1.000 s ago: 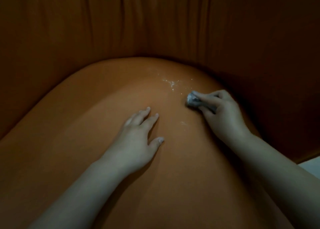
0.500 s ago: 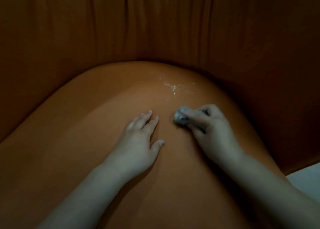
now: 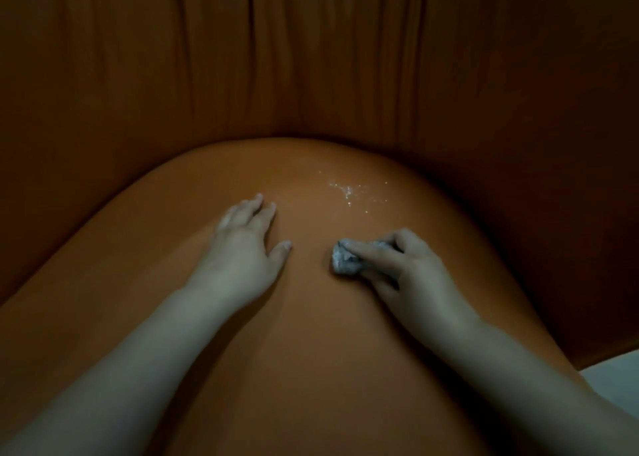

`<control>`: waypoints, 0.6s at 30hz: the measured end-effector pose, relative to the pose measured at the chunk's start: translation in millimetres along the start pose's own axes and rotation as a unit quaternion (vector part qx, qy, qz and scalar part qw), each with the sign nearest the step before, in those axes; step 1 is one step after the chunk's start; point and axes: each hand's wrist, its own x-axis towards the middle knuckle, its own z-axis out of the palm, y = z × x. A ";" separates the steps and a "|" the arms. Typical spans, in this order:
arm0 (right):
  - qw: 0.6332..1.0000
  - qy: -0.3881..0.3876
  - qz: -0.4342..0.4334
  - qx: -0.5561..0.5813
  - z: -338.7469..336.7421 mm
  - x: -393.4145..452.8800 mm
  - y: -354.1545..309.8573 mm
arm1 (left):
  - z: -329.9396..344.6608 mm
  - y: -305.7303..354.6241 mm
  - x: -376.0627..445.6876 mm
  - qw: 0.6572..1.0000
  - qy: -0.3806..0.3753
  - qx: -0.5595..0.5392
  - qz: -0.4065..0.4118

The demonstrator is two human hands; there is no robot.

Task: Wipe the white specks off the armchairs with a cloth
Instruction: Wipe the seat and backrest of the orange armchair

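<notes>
An orange armchair seat cushion (image 3: pixel 294 352) fills the lower view. A patch of white specks (image 3: pixel 349 191) lies near its back edge, right of centre. My right hand (image 3: pixel 411 276) presses a small crumpled grey-white cloth (image 3: pixel 344 263) onto the cushion, well below the specks. My left hand (image 3: pixel 242 251) lies flat on the cushion to the left of the cloth, fingers spread, holding nothing.
The pleated orange backrest (image 3: pixel 311 58) rises behind the cushion and curves round both sides. A pale floor patch (image 3: pixel 615 383) shows at the lower right edge.
My right hand has drawn the cloth down and left along the cushion, away from the specks. The small speck below the main patch is gone. My left hand has stayed flat.
</notes>
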 end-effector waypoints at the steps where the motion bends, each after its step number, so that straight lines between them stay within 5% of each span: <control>1: 1.000 0.015 0.009 -0.011 -2.3 10.3 9.0 | -3.2 -5.2 9.1 1.000 -0.003 0.021 -0.001; 6: 0.978 0.115 0.175 0.020 -6.5 71.3 45.3 | 1.9 -12.5 29.2 0.996 0.010 0.091 0.011; 10: 0.991 0.106 0.081 0.005 10.2 74.5 34.5 | 11.5 -15.5 28.3 0.994 0.040 0.104 0.018; 15: 0.970 0.141 0.198 0.026 0.2 104.8 53.4 | 20.8 -20.0 30.1 0.993 0.052 0.103 0.020; 18: 0.986 0.105 0.128 0.029 11.5 103.4 34.6 | 23.8 -21.6 30.2 0.993 0.060 0.104 0.018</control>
